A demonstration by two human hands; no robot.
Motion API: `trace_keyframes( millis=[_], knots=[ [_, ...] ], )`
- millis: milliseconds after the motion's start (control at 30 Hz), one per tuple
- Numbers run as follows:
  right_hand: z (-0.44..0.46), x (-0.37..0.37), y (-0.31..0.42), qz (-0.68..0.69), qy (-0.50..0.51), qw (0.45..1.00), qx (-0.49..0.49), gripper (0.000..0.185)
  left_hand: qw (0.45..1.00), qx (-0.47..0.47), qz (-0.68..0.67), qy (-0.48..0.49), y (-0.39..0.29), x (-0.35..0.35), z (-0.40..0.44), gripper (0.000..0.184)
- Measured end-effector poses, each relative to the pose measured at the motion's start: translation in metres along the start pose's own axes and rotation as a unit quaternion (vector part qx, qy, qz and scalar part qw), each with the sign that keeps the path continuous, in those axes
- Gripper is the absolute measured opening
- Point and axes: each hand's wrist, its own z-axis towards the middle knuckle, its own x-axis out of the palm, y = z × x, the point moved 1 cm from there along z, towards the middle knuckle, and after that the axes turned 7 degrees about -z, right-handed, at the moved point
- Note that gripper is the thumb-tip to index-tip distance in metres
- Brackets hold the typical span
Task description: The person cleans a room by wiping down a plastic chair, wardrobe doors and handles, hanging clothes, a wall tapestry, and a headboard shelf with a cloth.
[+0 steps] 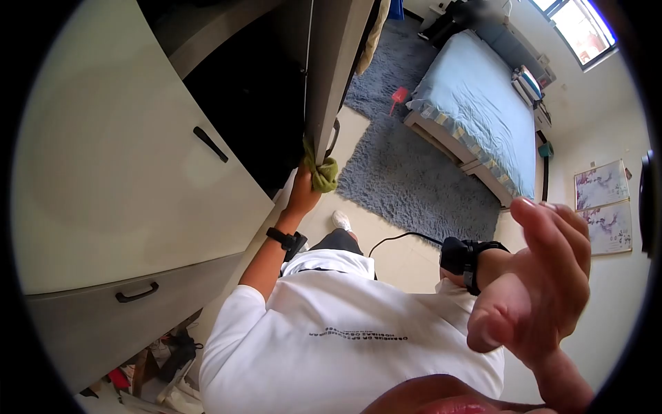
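Observation:
My left hand [304,188] is closed around a bunched green cloth [324,175] and presses it against the edge of an open cabinet door [329,76]. The door's black handle [333,136] sits just above the cloth. My right hand [541,283] is raised close to the camera at the right, its thumb and fingers apart, with nothing seen in it. A black strap [472,266] with a black device is around my right wrist. Another black band [287,241] is on my left wrist.
The cabinet interior [241,103] is dark. To its left are a closed pale door [117,152] and a drawer [131,310], with shoes [178,355] below. A bed [483,103], shaggy rug [393,183] and red dustpan-like object [398,96] lie ahead. A dark-clothed person [455,21] is at the back.

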Motion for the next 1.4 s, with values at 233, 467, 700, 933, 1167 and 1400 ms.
trace_keyframes(
  millis=[233,467,700,933,1167,1400],
  knots=[
    [0.021,0.083,0.004,0.120,-0.362,0.917,-0.115,0.049,0.975,0.213,0.046,-0.044,-0.107,-0.013,0.044,0.069],
    [0.020,0.078,0.005,0.135,-0.343,0.917,-0.150,0.042,0.967,0.235,0.076,-0.062,-0.116,-0.003,0.054,0.063],
    [0.037,0.110,0.015,0.218,-0.370,0.890,-0.155,0.034,0.999,0.034,0.012,-0.001,-0.003,0.000,0.002,0.065],
    [0.033,0.285,0.090,0.389,-0.035,0.919,0.060,0.043,0.997,0.032,0.064,0.026,-0.040,-0.008,0.005,0.086],
    [0.038,0.298,0.073,0.473,-0.139,0.857,0.151,0.059,0.993,0.072,0.046,0.076,-0.139,-0.027,0.040,0.085],
    [0.089,0.325,0.058,0.594,-0.210,0.728,0.273,0.040,0.980,0.174,0.092,0.007,-0.147,-0.012,0.056,0.075]
  ],
)
